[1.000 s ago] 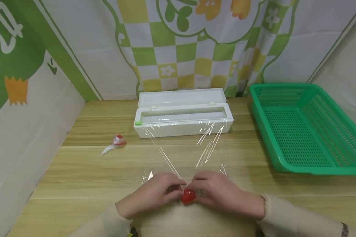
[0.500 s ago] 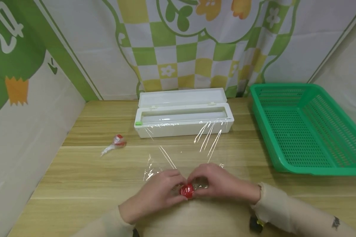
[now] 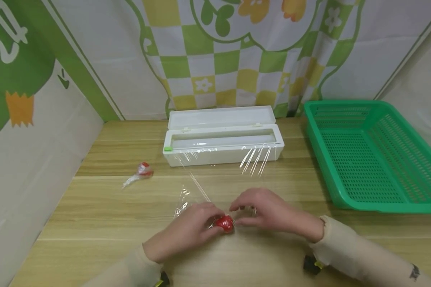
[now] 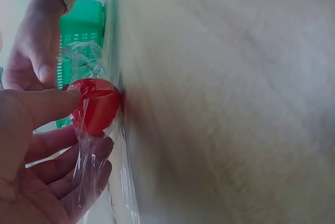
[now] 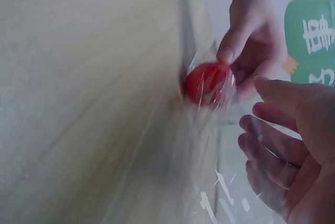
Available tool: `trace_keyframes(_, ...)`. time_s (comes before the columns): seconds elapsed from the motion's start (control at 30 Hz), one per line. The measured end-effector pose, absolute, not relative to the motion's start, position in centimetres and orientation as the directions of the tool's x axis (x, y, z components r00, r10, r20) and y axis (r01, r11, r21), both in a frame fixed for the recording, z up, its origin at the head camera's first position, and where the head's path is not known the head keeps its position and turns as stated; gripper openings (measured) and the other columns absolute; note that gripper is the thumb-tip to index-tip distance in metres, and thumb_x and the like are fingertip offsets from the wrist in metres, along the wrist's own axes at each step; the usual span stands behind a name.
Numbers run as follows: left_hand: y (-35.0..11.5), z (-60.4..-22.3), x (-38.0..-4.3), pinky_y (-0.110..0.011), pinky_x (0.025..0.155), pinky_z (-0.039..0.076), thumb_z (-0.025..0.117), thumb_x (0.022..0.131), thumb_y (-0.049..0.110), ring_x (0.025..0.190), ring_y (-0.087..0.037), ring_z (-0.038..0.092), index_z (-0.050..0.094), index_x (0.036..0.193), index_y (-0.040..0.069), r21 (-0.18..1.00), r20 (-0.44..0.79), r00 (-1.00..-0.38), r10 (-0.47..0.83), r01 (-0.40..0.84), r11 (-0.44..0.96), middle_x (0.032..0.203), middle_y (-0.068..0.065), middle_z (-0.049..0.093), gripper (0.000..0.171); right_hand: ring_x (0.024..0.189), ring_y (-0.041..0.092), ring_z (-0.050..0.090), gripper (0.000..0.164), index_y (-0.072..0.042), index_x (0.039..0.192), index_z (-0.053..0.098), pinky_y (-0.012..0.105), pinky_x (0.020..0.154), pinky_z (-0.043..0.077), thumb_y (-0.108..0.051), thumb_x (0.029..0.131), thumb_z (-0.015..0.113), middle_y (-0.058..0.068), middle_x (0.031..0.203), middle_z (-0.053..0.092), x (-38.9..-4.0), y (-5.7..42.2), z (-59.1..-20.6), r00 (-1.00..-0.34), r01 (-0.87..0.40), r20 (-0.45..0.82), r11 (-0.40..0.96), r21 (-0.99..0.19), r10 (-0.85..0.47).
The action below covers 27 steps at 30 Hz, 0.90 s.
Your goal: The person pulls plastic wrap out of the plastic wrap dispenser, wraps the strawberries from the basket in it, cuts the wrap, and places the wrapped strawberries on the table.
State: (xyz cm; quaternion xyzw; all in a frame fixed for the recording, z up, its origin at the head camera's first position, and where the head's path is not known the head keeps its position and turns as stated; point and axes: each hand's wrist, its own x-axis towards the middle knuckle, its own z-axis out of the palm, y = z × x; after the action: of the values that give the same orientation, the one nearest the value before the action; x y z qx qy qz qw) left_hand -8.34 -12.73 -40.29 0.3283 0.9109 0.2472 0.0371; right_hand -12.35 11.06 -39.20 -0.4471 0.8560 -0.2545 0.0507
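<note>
A small, round red tomato (image 3: pixel 224 224) under clear cling film (image 4: pixel 86 166) is low over the table, in front of the white film box. My left hand (image 3: pixel 191 224) grips it, with the thumb on its near side and the fingers behind, as the left wrist view (image 4: pixel 49 148) shows. To its right, my right hand (image 3: pixel 269 210) stands just apart from the tomato, fingers loosely bent, holding nothing. Film lies close to the right fingers in the right wrist view, and I cannot tell whether it touches them. The sheet runs back to the box.
The white film box (image 3: pixel 220 156) stands at the back, lid up, with a roll inside. Left of it lies another wrapped red piece (image 3: pixel 145 170) with a twisted film tail. A green basket (image 3: pixel 339 187) sits at the right. A patterned curtain (image 3: pixel 226 63) hangs behind.
The tomato has shifted slightly away from me, with film now over it. My right hand has let go and drawn away to the right; my left hand keeps its grip.
</note>
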Motion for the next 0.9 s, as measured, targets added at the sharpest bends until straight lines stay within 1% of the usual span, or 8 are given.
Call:
trace_keyframes(0.1,-12.9,-40.2,-8.7,-0.025,0.083,0.055,0.071,0.090,0.031,0.087,-0.002,0.062,0.073,0.104,0.021,0.482,0.067,-0.788,0.612,0.562,0.672,0.094,0.012,0.071,0.017,0.098,0.006,0.067,0.023,-0.021,0.106,0.075,0.027,0.090,0.055,-0.030,0.085,0.077,-0.012,0.104,0.075,-12.0,10.8,-39.0,-0.543,-0.793,0.171,0.434,-0.429,-0.822)
trace_keyframes(0.2,-13.0,-40.2,-8.9,-0.025,0.082,0.055,0.068,0.093,0.031,0.087,-0.002,0.061,0.073,0.107,0.020,0.489,0.042,-0.792,0.610,0.548,0.678,0.095,0.011,0.070,0.018,0.099,0.005,0.067,0.023,-0.022,0.107,0.074,0.026,0.091,0.055,-0.029,0.086,0.076,-0.012,0.104,0.074,-11.8,10.3,-39.2,-0.535,-0.799,0.164,0.434,-0.416,-0.829)
trace_keyframes(0.37,-12.9,-40.3,-9.3,-0.023,0.077,0.052,0.064,0.096,0.031,0.083,-0.002,0.055,0.073,0.110,0.020,0.471,0.020,-0.801,0.598,0.536,0.701,0.092,0.011,0.065,0.021,0.094,0.004,0.068,0.024,-0.021,0.108,0.073,0.023,0.087,0.056,-0.025,0.084,0.077,-0.010,0.104,0.074,-11.9,9.8,-40.0,-0.604,-0.732,0.133,0.481,-0.483,-0.786)
trace_keyframes(0.47,-12.8,-40.3,-9.4,-0.023,0.076,0.051,0.064,0.096,0.033,0.082,-0.004,0.054,0.074,0.109,0.020,0.419,0.044,-0.813,0.580,0.542,0.728,0.091,0.010,0.063,0.021,0.090,0.002,0.067,0.023,-0.021,0.106,0.072,0.022,0.084,0.057,-0.025,0.084,0.077,-0.012,0.102,0.074,-12.3,9.6,-40.3,-0.639,-0.682,0.109,0.496,-0.537,-0.761)
trace_keyframes(0.57,-12.6,-40.2,-9.4,-0.027,0.077,0.052,0.067,0.094,0.033,0.083,-0.007,0.057,0.074,0.106,0.018,0.344,0.114,-0.821,0.559,0.561,0.753,0.091,0.008,0.065,0.020,0.085,0.000,0.066,0.021,-0.022,0.103,0.073,0.022,0.080,0.057,-0.027,0.084,0.079,-0.014,0.099,0.073,-12.9,9.6,-40.6,-0.651,-0.646,0.096,0.483,-0.592,-0.753)
trace_keyframes(0.67,-12.5,-40.0,-9.4,-0.029,0.078,0.053,0.072,0.090,0.032,0.083,-0.009,0.059,0.073,0.100,0.018,0.288,0.205,-0.807,0.554,0.591,0.754,0.090,0.007,0.066,0.018,0.081,0.000,0.065,0.020,-0.024,0.101,0.073,0.022,0.076,0.057,-0.026,0.083,0.080,-0.015,0.096,0.073,-13.7,9.7,-41.0,-0.650,-0.600,0.072,0.454,-0.659,-0.756)
trace_keyframes(0.77,-12.5,-39.9,-9.5,-0.026,0.077,0.052,0.078,0.084,0.033,0.081,-0.007,0.058,0.071,0.096,0.021,0.298,0.246,-0.777,0.579,0.629,0.718,0.089,0.009,0.063,0.018,0.078,0.001,0.064,0.019,-0.026,0.101,0.074,0.022,0.072,0.057,-0.026,0.083,0.080,-0.017,0.095,0.073,-14.4,9.8,-41.2,-0.651,-0.553,0.032,0.445,-0.704,-0.758)
trace_keyframes(0.9,-12.4,-40.1,-9.7,-0.024,0.081,0.053,0.085,0.077,0.030,0.087,-0.005,0.057,0.069,0.097,0.023,0.348,0.227,-0.761,0.608,0.646,0.679,0.094,0.011,0.062,0.027,0.078,0.002,0.064,0.019,-0.028,0.103,0.074,0.021,0.073,0.056,-0.024,0.084,0.079,-0.017,0.096,0.073,-15.1,10.1,-41.4,-0.651,-0.523,-0.003,0.452,-0.722,-0.759)
